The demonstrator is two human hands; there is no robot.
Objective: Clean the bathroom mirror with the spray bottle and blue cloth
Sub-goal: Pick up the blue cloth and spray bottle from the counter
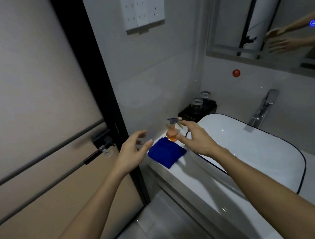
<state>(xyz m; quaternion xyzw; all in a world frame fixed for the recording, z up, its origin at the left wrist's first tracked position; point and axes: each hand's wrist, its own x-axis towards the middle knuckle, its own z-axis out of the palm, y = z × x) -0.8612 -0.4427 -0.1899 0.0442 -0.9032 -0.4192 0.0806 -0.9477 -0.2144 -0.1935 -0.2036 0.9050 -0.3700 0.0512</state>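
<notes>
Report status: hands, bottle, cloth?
Left hand open beside cloth. Right hand open, reaching at spray bottle. Nothing gripped, nothing in the way.

The white counter [163, 169] carries a folded blue cloth [166, 153] lying just beyond the left hand's fingers [145, 139]. A spray bottle [171, 132] stands beside the right hand's fingertips [182, 124], past them a black tray [196, 113], and the basin [252, 148].

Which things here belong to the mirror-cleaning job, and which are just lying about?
For the job: spray bottle, blue cloth, mirror.
Just there: two glasses on a black tray, tap, wall sockets, basin.
</notes>
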